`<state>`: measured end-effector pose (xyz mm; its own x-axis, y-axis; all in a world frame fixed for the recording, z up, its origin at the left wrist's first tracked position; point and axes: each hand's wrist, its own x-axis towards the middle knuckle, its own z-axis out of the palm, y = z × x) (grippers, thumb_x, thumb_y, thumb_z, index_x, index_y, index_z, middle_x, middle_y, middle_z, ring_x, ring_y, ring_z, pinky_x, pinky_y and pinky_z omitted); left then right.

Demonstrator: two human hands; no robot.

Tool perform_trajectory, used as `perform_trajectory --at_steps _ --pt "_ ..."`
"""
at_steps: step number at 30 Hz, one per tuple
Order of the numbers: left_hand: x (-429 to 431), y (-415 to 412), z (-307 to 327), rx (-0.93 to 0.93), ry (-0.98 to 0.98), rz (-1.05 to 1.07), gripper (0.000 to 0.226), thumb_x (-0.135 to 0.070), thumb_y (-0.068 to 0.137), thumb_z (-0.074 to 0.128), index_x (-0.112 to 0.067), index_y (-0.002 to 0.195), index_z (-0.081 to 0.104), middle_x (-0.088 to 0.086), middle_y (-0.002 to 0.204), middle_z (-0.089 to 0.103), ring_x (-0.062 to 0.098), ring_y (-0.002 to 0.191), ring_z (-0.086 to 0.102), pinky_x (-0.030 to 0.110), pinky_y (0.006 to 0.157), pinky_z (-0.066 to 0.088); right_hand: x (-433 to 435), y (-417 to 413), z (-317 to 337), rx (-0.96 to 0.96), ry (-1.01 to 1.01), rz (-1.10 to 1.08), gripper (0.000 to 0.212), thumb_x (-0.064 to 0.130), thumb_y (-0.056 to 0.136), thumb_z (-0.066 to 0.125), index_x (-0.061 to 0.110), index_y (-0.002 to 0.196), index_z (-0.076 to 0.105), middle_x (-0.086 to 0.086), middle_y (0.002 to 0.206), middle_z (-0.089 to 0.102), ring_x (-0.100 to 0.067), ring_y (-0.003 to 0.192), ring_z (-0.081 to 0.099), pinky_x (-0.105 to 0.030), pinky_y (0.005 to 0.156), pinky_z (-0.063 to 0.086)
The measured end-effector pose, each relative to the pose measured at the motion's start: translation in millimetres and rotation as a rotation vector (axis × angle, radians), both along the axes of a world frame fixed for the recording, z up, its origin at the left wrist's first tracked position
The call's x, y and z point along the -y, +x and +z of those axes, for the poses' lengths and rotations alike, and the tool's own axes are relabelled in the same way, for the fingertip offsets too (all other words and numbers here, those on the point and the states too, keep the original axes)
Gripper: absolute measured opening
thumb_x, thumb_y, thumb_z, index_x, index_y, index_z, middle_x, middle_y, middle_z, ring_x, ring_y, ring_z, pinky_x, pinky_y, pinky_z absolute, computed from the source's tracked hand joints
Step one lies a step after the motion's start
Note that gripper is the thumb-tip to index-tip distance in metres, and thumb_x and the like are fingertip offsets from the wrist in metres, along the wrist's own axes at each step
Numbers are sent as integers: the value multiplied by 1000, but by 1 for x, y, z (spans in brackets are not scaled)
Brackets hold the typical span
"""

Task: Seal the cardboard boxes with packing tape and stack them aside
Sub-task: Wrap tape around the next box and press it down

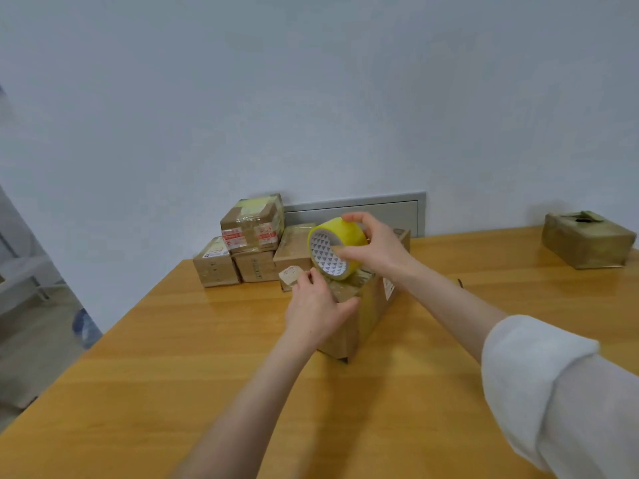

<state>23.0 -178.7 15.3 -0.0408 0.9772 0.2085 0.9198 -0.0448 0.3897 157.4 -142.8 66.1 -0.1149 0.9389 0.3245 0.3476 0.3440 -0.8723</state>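
A brown cardboard box (366,312) lies on the wooden table (173,357) in the middle of the view. My left hand (316,311) rests on the box's near top edge, fingers spread over it and thumb along the corner. My right hand (377,247) grips a yellow roll of packing tape (337,247) just above the box's far end, thumb inside the patterned core. A stack of taped boxes (250,223) stands at the back by the wall, with small boxes (216,262) below it.
Another taped box (587,238) sits alone at the table's far right. A grey metal panel (363,210) is set into the wall behind the stack. The table's left edge drops to the floor, where a blue-white object (84,326) lies.
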Motion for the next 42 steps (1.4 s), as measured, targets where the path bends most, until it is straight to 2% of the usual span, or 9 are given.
perform_trajectory --at_steps 4,8,13,19,25,30,36,39,42 --pt "-5 -2 2 2 -57 2 85 -58 79 56 -6 141 31 15 146 29 36 129 37 48 100 42 -3 1 3 100 69 -34 56 19 74 75 30 125 53 3 113 58 -16 96 56 -30 78 47" --pt "-4 0 4 -34 -83 -20 91 -58 80 55 -4 146 24 17 146 27 39 132 34 48 102 40 -5 3 13 216 101 -29 50 22 75 71 29 123 57 9 111 53 -10 101 48 -24 79 37" --pt "-9 -6 9 -23 -129 0 83 -59 81 54 -5 140 33 16 144 29 40 125 41 49 101 41 1 39 19 326 55 -33 20 38 73 72 38 93 66 4 110 66 -15 105 55 -33 85 46" --pt "-12 -12 15 25 -185 -43 78 -59 78 58 -9 136 40 15 140 31 34 118 45 45 96 46 21 62 3 480 29 6 18 54 60 66 49 77 64 13 103 66 -11 100 57 -32 81 47" --pt "-11 -13 13 25 -170 -81 69 -57 75 62 -13 126 45 11 129 34 27 106 45 36 85 48 31 74 -22 420 -16 18 14 48 73 72 49 86 67 15 98 60 -8 94 53 -21 70 40" --pt "-12 -13 14 19 -170 -80 69 -57 75 62 -13 125 46 11 128 34 28 108 45 40 89 49 33 73 -22 359 -34 21 20 46 75 70 43 95 71 13 103 64 -8 98 53 -20 70 40" --pt "-11 -13 11 -10 -154 -64 91 -61 76 60 -11 145 29 13 144 27 32 122 42 38 93 46 43 66 -57 370 -111 -42 35 51 75 64 44 110 66 11 121 61 -11 102 54 -36 88 49" --pt "-9 -12 10 -78 -156 -94 103 -64 77 57 -10 152 11 14 156 14 33 140 25 42 109 35 44 61 -69 389 -147 -40 41 50 77 61 45 118 61 9 123 60 -12 97 57 -34 84 52" --pt "-14 -5 18 -288 -88 -209 108 -67 79 54 -10 153 -2 12 160 -7 27 148 -5 44 118 6 44 58 -75 411 -158 -61 43 49 78 61 45 121 59 9 129 58 -14 102 58 -36 86 52"
